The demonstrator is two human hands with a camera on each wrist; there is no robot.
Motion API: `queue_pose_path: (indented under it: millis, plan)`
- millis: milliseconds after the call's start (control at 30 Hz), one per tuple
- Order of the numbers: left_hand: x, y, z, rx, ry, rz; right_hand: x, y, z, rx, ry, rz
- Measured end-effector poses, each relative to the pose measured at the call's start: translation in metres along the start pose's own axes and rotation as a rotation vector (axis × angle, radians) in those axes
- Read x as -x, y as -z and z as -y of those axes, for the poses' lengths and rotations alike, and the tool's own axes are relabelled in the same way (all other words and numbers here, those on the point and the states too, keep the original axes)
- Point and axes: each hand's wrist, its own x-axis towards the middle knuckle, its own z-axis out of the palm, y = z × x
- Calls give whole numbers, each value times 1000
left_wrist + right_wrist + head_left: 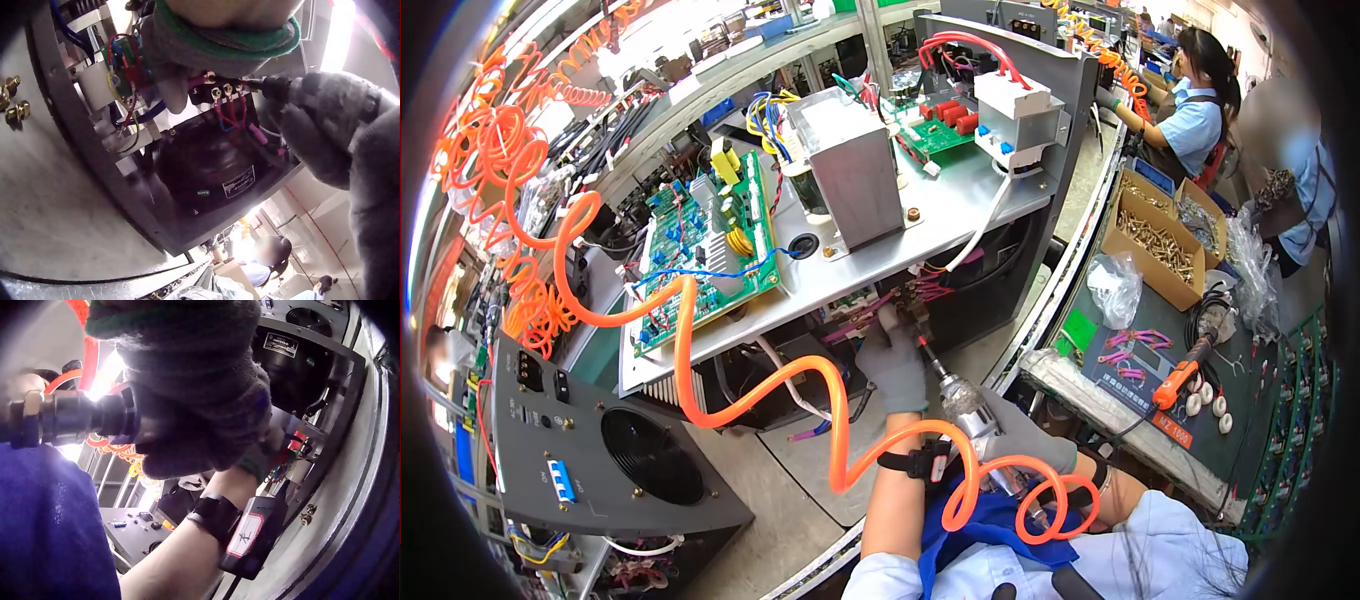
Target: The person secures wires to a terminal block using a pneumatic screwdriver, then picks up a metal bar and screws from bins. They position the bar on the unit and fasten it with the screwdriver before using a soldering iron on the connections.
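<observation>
My gloved right hand (pixel 1030 440) grips a silver air screwdriver (pixel 963 402), its bit pointing into the grey cabinet. In the left wrist view, the driver's tip reaches the terminal row beside bolts (pixel 229 89) with red wires. My gloved left hand (pixel 893 368) reaches in under the metal shelf; its fingers (pixel 177 94) close around a dark cable with a pink sleeve (pixel 197 80) at that row, the thumb hidden. A black round component (pixel 203 159) with a label sits below the terminals. In the right wrist view, the right glove (pixel 187 387) wraps the driver body.
An orange coiled air hose (pixel 837 440) crosses in front of the cabinet. On the shelf stand a green circuit board (pixel 700 245) and a grey transformer block (pixel 855 175). Boxes of brass bolts (pixel 1152 245) and a soldering-iron-like orange tool (pixel 1178 382) are right. Another person (pixel 1195 125) sits beyond.
</observation>
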Motion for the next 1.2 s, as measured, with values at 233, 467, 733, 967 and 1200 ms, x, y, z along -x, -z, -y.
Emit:
queue_pose_path:
  millis: [233,467,733,967,1200]
  plan:
    - [1,4,-16,-95,-24,35,-4,1,-9,93,249,-27]
    - [-8,4,23,-98,-72,47,-5,-7,-19,45,184,-73]
    - [-11,51,-21,171,275,210,65,10,-1,212,162,-194]
    - [-39,63,33,679,548,430,81,122,-41,113,262,-1164]
    - [-40,52,2,336,407,259,97,196,-21,384,-358,-1362]
